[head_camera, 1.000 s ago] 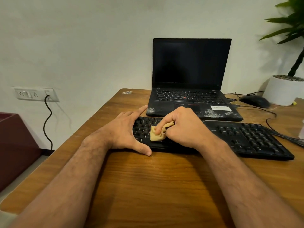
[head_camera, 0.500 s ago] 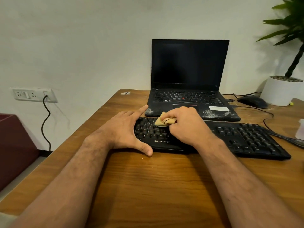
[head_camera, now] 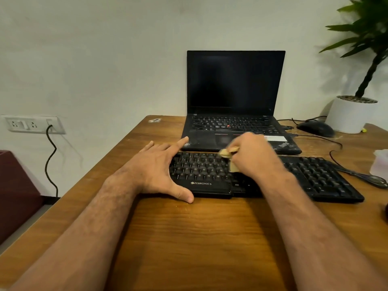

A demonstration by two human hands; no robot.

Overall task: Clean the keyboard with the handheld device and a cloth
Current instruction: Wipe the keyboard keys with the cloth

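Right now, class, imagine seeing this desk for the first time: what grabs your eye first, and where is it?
First, the two bare forearms reaching in: the right hand rubs a tan cloth over the middle of the black keyboard, while the left hand lies spread on its left end. Just behind stands an open laptop with a dark screen, and a potted plant sits at the desk's far right corner.

"ZEBRONICS" on keyboard (head_camera: 210, 183) front edge; "ThinkPad" on laptop (head_camera: 235, 122) palm rest.
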